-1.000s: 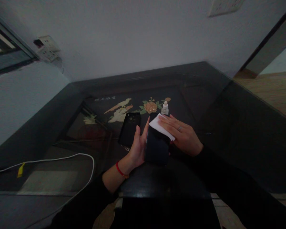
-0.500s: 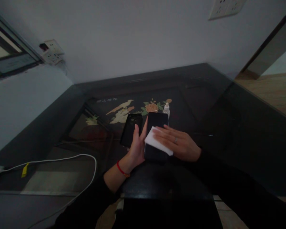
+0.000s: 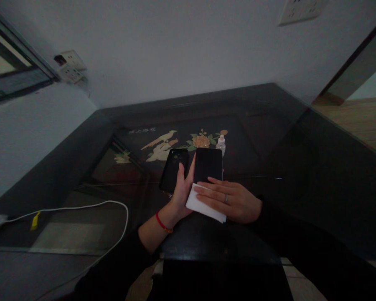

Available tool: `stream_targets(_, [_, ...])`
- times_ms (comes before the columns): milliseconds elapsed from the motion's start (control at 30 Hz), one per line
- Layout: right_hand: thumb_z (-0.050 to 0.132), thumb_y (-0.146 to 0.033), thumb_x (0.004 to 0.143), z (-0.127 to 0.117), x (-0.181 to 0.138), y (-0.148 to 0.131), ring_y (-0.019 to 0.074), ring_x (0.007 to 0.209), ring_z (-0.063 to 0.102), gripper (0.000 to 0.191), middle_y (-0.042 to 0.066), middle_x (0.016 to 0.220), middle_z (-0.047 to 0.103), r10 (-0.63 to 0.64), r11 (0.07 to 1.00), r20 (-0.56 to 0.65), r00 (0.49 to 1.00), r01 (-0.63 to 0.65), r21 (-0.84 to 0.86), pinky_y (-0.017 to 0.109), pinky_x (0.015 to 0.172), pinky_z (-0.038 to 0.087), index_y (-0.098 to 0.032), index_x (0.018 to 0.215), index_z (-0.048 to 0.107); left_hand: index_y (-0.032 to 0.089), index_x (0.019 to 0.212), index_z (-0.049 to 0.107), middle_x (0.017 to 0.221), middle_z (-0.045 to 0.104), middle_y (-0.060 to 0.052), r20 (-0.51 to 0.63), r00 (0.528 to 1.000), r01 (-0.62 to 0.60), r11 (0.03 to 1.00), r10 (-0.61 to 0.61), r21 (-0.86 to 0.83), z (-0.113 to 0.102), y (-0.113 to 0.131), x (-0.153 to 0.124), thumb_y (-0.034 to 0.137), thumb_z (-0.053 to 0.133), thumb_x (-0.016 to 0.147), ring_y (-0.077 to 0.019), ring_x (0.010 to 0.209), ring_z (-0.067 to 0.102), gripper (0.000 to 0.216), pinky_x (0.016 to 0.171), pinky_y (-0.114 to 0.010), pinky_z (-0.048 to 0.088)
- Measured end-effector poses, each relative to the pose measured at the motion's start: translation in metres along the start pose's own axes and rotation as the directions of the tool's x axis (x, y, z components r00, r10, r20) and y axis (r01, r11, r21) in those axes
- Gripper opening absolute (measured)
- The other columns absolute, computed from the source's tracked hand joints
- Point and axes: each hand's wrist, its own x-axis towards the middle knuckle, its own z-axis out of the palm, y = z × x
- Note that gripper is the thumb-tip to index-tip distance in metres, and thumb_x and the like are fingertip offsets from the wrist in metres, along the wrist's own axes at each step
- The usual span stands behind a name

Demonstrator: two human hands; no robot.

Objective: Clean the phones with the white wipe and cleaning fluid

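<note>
A black smartphone (image 3: 208, 165) rests in my left hand (image 3: 182, 190), screen up; my fingers beneath it are mostly hidden and the thumb stands up at its left side. My right hand (image 3: 233, 200) presses a folded white cloth (image 3: 203, 207) flat on the lower part of the screen, fingers laid over it. Left of the phone, on the table, lies a black phone case (image 3: 172, 171), partly behind my left thumb. Just beyond the phone's upper right corner stands a small clear bottle (image 3: 221, 145) with a white top.
The dark glossy table (image 3: 263, 125) carries a bird and flower picture and meets the wall at the back. A white cable (image 3: 81, 207) with a yellow tag (image 3: 34, 221) runs along the left side. Wall sockets (image 3: 70, 67) sit at the back left.
My right hand and the cloth have slid down the screen toward me, uncovering more of its upper part. My left hand still holds the phone in place.
</note>
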Motion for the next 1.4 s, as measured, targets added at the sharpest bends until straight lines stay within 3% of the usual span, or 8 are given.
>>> stream_targets(167, [0.041,-0.008,0.094,-0.005,-0.004,0.011,0.0217,0.132,0.047,0.035,0.019,0.13,0.06,0.222,0.972,-0.053,0.974,-0.225,-0.07,0.046,0.107,0.045,-0.006,0.127,0.053,0.037,0.15,0.02,0.146,0.047,-0.005,-0.008,1.0,0.03,0.999,-0.03,-0.031,0.003,-0.002,-0.002,0.062,0.022,0.093,-0.0278,0.125,0.052,0.063,0.104,-0.047,0.039])
stream_targets(367, [0.035,-0.01,0.096,0.004,0.0,-0.005,0.0215,0.135,0.042,0.035,0.017,0.131,0.06,-0.029,0.999,0.023,0.999,0.028,0.033,0.043,0.109,0.044,-0.004,0.124,0.056,0.036,0.15,0.023,0.148,0.045,-0.004,0.013,1.0,0.013,1.0,-0.013,0.008,-0.001,-0.001,0.0,0.065,0.024,0.091,-0.026,0.125,0.053,0.066,0.105,-0.043,0.038])
stream_targets(567, [0.037,-0.009,0.097,-0.002,-0.001,0.001,0.0218,0.136,0.04,0.035,0.017,0.132,0.059,0.149,0.989,-0.038,0.988,-0.149,0.007,0.045,0.107,0.045,-0.007,0.129,0.052,0.04,0.15,0.02,0.15,0.041,-0.002,-0.023,1.0,0.021,1.0,-0.022,-0.017,0.002,0.003,-0.001,0.065,0.026,0.091,-0.0263,0.127,0.051,0.063,0.106,-0.044,0.038])
stream_targets(800, [0.034,-0.007,0.096,-0.007,0.004,-0.008,0.0232,0.138,0.036,0.034,0.019,0.124,0.064,-0.027,0.998,-0.031,0.999,0.029,0.06,0.041,0.108,0.045,0.0,0.121,0.056,0.037,0.15,0.02,0.147,0.045,-0.005,0.012,1.0,0.024,1.0,-0.024,-0.01,0.001,0.003,-0.001,0.065,0.022,0.091,-0.0263,0.129,0.049,0.065,0.108,-0.044,0.035])
stream_targets(1000, [0.039,-0.006,0.096,-0.013,0.0,0.0,0.023,0.135,0.042,0.033,0.018,0.126,0.063,0.163,0.986,-0.109,0.981,-0.165,-0.015,0.048,0.107,0.045,-0.005,0.125,0.055,0.037,0.151,0.018,0.147,0.046,-0.005,-0.029,1.0,-0.001,1.0,0.001,0.015,0.003,0.006,-0.002,0.064,0.021,0.092,-0.0271,0.129,0.049,0.064,0.107,-0.046,0.036])
stream_targets(1200, [0.041,-0.006,0.094,-0.009,0.001,-0.004,0.022,0.128,0.051,0.033,0.017,0.124,0.065,0.03,0.999,0.004,1.0,-0.031,0.042,0.046,0.107,0.045,-0.004,0.123,0.057,0.037,0.151,0.016,0.148,0.044,-0.005,-0.018,1.0,-0.007,1.0,0.007,-0.008,0.002,0.006,0.0,0.065,0.024,0.091,-0.0272,0.13,0.048,0.067,0.107,-0.046,0.035])
stream_targets(1300, [0.042,-0.007,0.094,-0.013,-0.004,0.005,0.0212,0.125,0.055,0.039,0.015,0.125,0.065,0.168,0.986,-0.073,0.983,-0.169,-0.01,0.047,0.107,0.045,-0.008,0.133,0.05,0.039,0.151,0.016,0.149,0.043,-0.005,-0.014,1.0,-0.004,1.0,0.004,-0.012,0.004,0.006,-0.001,0.063,0.024,0.092,-0.028,0.127,0.05,0.064,0.105,-0.049,0.037])
stream_targets(1400, [0.05,-0.008,0.092,-0.02,-0.011,0.018,0.0224,0.123,0.057,0.049,0.015,0.127,0.063,0.351,0.927,-0.222,0.91,-0.37,-0.052,0.048,0.107,0.046,-0.014,0.139,0.044,0.046,0.149,0.016,0.148,0.044,-0.006,0.051,0.998,0.042,0.999,-0.042,0.005,0.004,0.005,-0.003,0.065,0.024,0.091,-0.0306,0.119,0.057,0.061,0.098,-0.056,0.042])
